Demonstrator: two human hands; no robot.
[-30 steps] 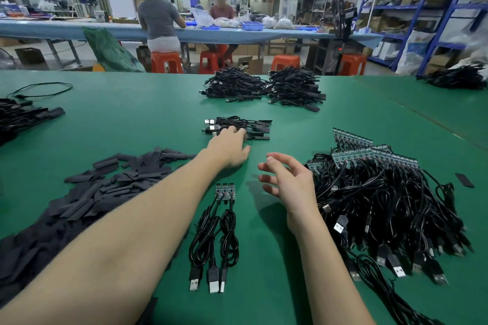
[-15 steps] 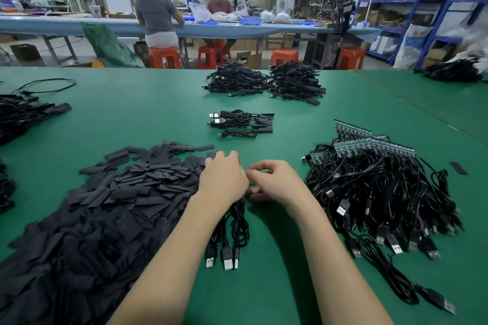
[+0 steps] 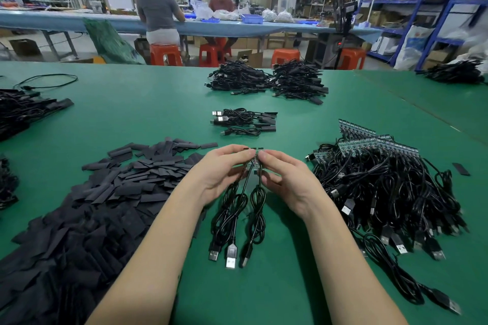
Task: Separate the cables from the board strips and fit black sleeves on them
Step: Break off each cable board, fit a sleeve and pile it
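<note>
Green board strip [image 3: 254, 162], light and brittle: we pinch its edges with left hand [image 3: 224, 174] and right hand [image 3: 286, 179], cables [image 3: 237, 214] dangling limp below it.

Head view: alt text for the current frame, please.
Both hands, left hand and right hand, pinch a small board strip whose three USB cables trail toward the viewer on a green table. Black sleeves lie left, unprocessed cables right.

Board strip [image 3: 254, 162] mostly hidden between fingertips of left hand [image 3: 224, 174] and right hand [image 3: 286, 179]; break state indiscernible.
</note>
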